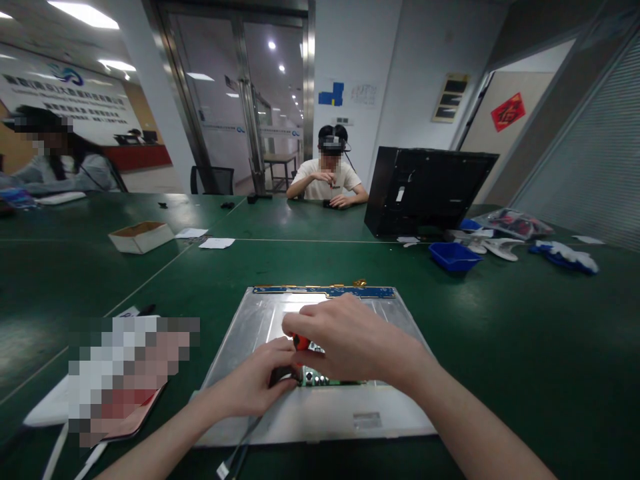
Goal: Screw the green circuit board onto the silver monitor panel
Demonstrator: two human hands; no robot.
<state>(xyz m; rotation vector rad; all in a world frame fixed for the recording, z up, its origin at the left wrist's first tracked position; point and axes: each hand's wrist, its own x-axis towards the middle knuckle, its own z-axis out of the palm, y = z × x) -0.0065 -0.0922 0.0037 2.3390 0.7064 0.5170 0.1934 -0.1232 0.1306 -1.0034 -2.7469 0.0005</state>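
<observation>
A flat silver display panel (345, 410) lies in front of me, with a narrow blue circuit strip (295, 290) along its far edge. On its middle sits a green circuit board (311, 379), largely hidden beneath my hands. My right hand (345, 333) is closed around the red-and-black handle of a screwdriver (301, 342), pointing down at the board. My left hand (265, 377) rests at the board's left side, fingers curled together by the screwdriver's lower end; what they pinch is hidden. Thin dark cables (245, 437) run from under my left hand over the panel's near edge.
A black monitor (430, 190) stands at the back right, by a blue tray (454, 257) and gloves (565, 257). An open white box (141, 237) and paper slips lie left. A phone (143, 417) with cables is near left. Two people sit across the green table (525, 347).
</observation>
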